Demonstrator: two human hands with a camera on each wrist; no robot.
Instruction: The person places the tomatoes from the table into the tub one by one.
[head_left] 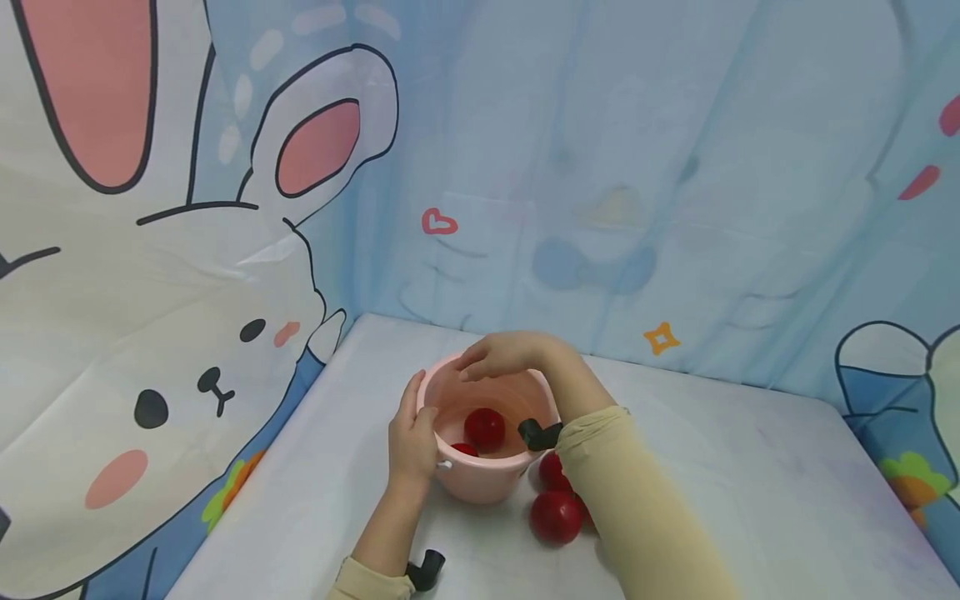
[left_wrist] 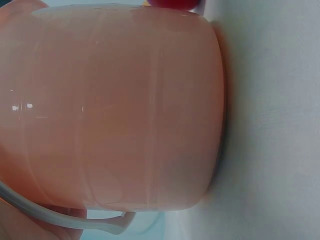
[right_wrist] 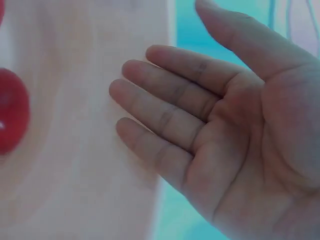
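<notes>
A pink bucket [head_left: 480, 479] with a pale handle [left_wrist: 65, 218] stands upright on the white table. My left hand [head_left: 414, 437] holds its left side, fingers along the outer wall and thumb at the rim. Over the bucket's far rim, my right hand [head_left: 501, 354] hovers with relaxed, nearly straight fingers and holds nothing. Its bare palm faces the camera in the right wrist view. Inside the bucket lie a red apple [head_left: 484, 428] and a second red apple [head_left: 463, 449], partly hidden by the near wall.
Beside the bucket on the right, several red apples [head_left: 556, 517] lie on the white table [head_left: 750, 475], partly hidden by my right sleeve [head_left: 645, 508]. A blue curtain [head_left: 675, 167] with cartoon prints hangs behind, and a printed rabbit [head_left: 187, 333] covers the left side.
</notes>
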